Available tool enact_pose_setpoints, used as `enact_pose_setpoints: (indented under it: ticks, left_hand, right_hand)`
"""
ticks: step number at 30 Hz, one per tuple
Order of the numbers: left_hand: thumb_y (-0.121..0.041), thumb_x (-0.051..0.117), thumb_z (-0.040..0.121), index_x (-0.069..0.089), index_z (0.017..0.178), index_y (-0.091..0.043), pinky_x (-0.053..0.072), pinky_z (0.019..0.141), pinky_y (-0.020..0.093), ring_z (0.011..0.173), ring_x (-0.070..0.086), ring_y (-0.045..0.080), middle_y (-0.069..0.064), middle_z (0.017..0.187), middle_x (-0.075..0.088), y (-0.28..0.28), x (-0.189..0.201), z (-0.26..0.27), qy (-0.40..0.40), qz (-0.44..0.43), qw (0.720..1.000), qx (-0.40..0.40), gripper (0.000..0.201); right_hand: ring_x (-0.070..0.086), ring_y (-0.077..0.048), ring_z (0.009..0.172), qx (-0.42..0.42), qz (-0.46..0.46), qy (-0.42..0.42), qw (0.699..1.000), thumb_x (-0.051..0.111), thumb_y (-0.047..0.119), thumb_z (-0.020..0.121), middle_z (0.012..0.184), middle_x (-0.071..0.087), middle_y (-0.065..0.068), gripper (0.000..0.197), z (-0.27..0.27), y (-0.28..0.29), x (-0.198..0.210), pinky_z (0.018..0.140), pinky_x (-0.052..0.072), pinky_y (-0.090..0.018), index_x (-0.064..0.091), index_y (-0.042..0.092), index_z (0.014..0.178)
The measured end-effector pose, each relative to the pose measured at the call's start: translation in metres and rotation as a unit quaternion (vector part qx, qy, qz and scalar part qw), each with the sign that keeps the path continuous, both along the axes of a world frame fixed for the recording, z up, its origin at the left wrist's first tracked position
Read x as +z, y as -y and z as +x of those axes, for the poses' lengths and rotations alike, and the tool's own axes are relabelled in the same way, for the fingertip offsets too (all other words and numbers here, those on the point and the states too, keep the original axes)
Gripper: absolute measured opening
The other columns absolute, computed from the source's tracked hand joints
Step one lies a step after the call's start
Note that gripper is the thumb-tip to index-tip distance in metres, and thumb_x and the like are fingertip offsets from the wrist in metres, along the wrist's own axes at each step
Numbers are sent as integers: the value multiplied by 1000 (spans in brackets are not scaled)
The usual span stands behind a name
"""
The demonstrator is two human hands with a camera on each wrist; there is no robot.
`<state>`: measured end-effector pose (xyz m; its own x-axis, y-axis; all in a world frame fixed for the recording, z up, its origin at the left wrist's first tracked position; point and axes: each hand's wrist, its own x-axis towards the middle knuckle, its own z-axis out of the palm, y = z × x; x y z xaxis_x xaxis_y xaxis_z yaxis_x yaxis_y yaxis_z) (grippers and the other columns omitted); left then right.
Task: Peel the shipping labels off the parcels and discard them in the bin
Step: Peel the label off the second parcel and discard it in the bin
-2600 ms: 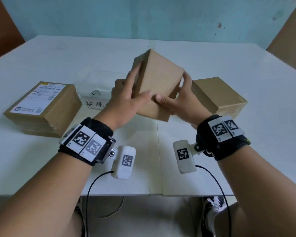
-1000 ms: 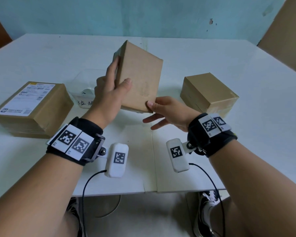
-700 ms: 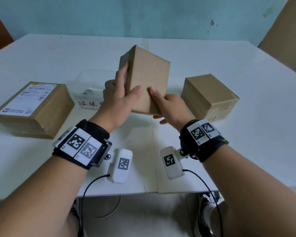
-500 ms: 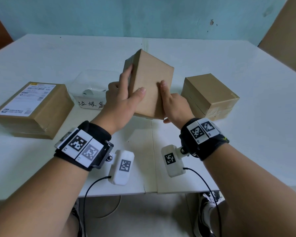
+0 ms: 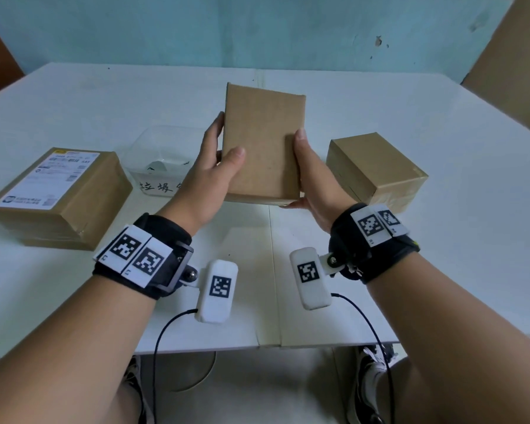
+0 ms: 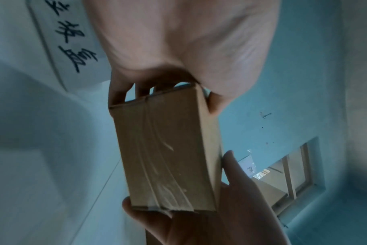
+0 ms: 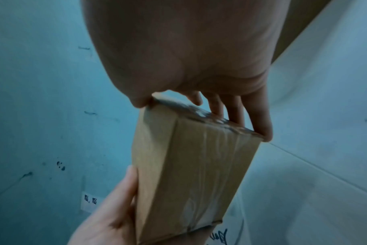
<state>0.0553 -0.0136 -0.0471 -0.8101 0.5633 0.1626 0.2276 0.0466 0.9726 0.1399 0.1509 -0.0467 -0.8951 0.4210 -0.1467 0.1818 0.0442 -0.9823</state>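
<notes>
I am holding a brown cardboard parcel [image 5: 262, 145] up above the white table [image 5: 441, 240], between both hands, with its long axis running away from me and its broad plain face turned up toward my head camera. My left hand [image 5: 210, 175] is gripping its left edge, thumb curled over the near face and fingers wrapped behind. My right hand [image 5: 311, 175] is gripping the right edge, thumb lying along the face and fingers cupped underneath. In the wrist views the narrow side of the parcel [image 6: 168, 157] is showing a seam sealed with clear tape, and I am seeing no writing on any face that is showing.

To my left a flatter parcel [image 5: 58, 197] is lying on the table with a white shipping label [image 5: 48, 179] on its top face; the print is too small for me to read. Just behind my left hand a clear plastic bin [image 5: 159, 160] is sitting on the table, carrying a paper strip with handwritten Chinese characters, partly hidden by my wrist. To my right a squat brown box [image 5: 377, 169] is resting on the table, its top taped and bare.
</notes>
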Motion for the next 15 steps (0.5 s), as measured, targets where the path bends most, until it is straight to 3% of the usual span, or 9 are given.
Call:
enact_pose_setpoints:
  ticks: [3, 6, 8, 10, 13, 15]
  left_hand:
    - [-50, 54, 89, 32, 155, -35, 44, 111, 39, 126, 55, 1, -18, 142, 54, -1, 2, -2, -37, -67, 996, 41, 71]
    - [-65, 72, 75, 38, 145, -33, 51, 99, 33, 114, 60, 3, -19, 128, 61, -3, 4, 4, -42, -129, 988, 76, 84]
    - [-62, 79, 73, 37, 137, -28, 55, 92, 37, 108, 63, 6, -14, 122, 61, -6, 4, 10, -3, -135, 987, 90, 84]
    - [-51, 83, 75, 37, 132, -28, 60, 85, 45, 103, 65, 10, -11, 118, 62, -8, 3, 15, 45, -126, 988, 72, 77]
    - [-33, 87, 77, 40, 131, -32, 60, 86, 47, 106, 65, 13, -11, 117, 63, -8, 4, 13, 70, -111, 991, 31, 72]
    - [-33, 88, 75, 43, 133, -32, 58, 86, 39, 106, 64, 8, -13, 117, 65, -5, 4, 11, 53, -105, 992, 35, 73]
  right_hand:
    - [69, -21, 121, 35, -25, 0, 999, 31, 74, 105, 141, 64, 3, 70, -2, 0, -4, 100, 59, -53, 46, 27, 154]
    - [62, -24, 128, 14, 88, -54, 995, 29, 84, 97, 142, 60, -3, 85, -7, 6, -11, 108, 54, -55, 43, 17, 148]
    - [53, -30, 134, -2, 159, -86, 984, 25, 102, 79, 135, 56, -5, 106, -8, 9, -16, 116, 43, -55, 44, 15, 135]
    - [48, -27, 136, -16, 181, -91, 979, 21, 110, 66, 136, 54, -9, 122, -9, 6, -21, 119, 38, -56, 43, 13, 137]
    - [46, -29, 142, -27, 178, -90, 980, 21, 109, 67, 143, 55, -10, 127, -4, 5, -23, 121, 37, -55, 42, 12, 148]
    - [47, -28, 141, -25, 171, -100, 980, 21, 106, 73, 141, 57, -7, 119, -4, 7, -24, 120, 38, -54, 44, 16, 147]
